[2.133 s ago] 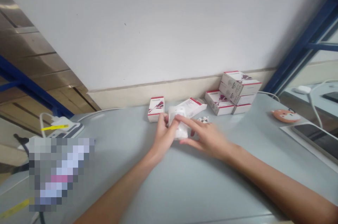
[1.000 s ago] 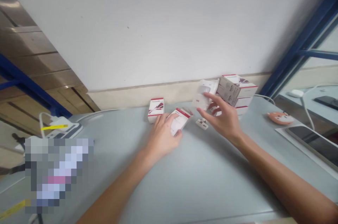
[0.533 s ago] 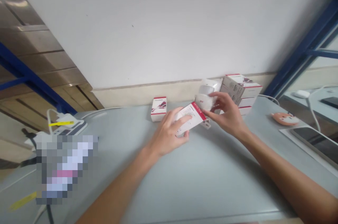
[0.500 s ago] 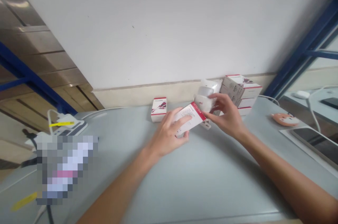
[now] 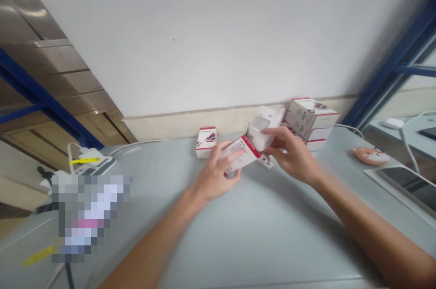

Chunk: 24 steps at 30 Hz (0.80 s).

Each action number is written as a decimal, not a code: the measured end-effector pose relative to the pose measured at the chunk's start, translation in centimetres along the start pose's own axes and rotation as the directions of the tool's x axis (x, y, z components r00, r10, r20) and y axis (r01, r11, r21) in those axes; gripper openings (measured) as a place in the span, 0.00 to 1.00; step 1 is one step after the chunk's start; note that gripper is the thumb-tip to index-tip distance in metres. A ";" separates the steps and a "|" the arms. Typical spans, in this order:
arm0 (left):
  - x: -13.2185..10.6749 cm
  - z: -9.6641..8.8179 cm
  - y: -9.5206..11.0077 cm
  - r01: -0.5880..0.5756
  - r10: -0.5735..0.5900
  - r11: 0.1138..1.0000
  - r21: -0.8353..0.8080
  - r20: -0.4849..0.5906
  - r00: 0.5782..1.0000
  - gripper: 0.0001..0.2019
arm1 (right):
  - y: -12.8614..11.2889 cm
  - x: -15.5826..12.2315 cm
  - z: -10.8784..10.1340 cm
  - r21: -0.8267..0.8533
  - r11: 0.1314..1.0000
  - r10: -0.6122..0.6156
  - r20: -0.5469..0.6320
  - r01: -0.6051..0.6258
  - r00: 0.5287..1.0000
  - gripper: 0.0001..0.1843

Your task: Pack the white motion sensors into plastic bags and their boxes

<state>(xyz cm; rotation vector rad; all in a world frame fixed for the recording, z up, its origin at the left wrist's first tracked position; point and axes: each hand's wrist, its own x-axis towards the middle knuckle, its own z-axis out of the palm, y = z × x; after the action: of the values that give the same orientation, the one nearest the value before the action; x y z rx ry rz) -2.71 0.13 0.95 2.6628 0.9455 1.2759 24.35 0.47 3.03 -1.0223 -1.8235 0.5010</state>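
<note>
My left hand is closed round a small white box with a red end band reading "DETECTOR". The box is tilted, its banded end up and to the right. My right hand grips a white detector in a clear plastic bag, held right against that end of the box. Whether the detector's lower edge is inside the box I cannot tell. Beneath them a small white part lies on the table, partly covered.
A closed box stands left of my hands, and stacked boxes are at the right by the wall. An orange mouse and a dark phone-like slab lie far right. A power strip with cables is at left.
My right hand has tipped the bagged detector and brought it down and left onto the box's red-banded end. The left hand still holds the box. The view has shifted slightly.
</note>
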 end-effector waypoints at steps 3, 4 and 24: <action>0.1 0.0 -0.2 0.029 -0.029 1.000 -0.013 -0.026 0.999 0.32 | -0.6 -0.3 -0.2 -0.073 0.997 -0.033 0.066 0.037 0.997 0.19; 0.1 0.0 -0.3 0.030 -0.030 0.999 -0.017 -0.037 0.999 0.33 | -0.8 -0.4 -0.2 -0.097 0.994 -0.034 0.086 0.042 0.996 0.19; 0.2 0.3 -0.1 0.025 -0.027 0.999 -0.029 -0.056 0.998 0.34 | 0.1 -0.4 2.5 0.244 0.963 0.141 -0.108 -0.111 0.984 0.44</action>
<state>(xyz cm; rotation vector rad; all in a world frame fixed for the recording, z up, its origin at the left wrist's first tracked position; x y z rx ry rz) -2.42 0.38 0.83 2.5975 0.9580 1.3549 22.28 0.40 1.61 -0.9853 -1.5527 0.7001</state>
